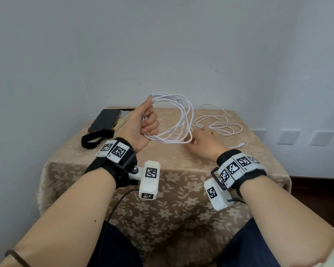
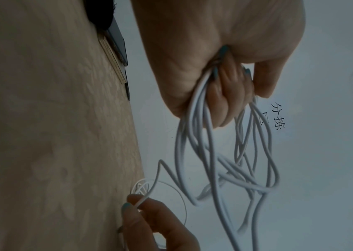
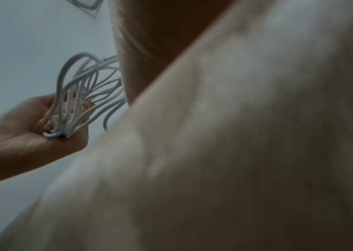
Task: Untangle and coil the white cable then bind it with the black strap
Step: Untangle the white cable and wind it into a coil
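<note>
A: Left hand (image 1: pixel 143 124) clenches the coiled loops of thin white cable (image 1: pixel 174 120); right hand (image 2: pixel 149 219) pinches the loose tail.

B: Half coiled, then (black fabric strap (image 1: pixel 94 138) untouched on the tabletop (image 1: pixel 162 164)).

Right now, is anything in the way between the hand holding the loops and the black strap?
Nothing visible. The black strap lies on the table just left of the left hand, which grips the white cable; the dark phone lies behind the strap.
</note>
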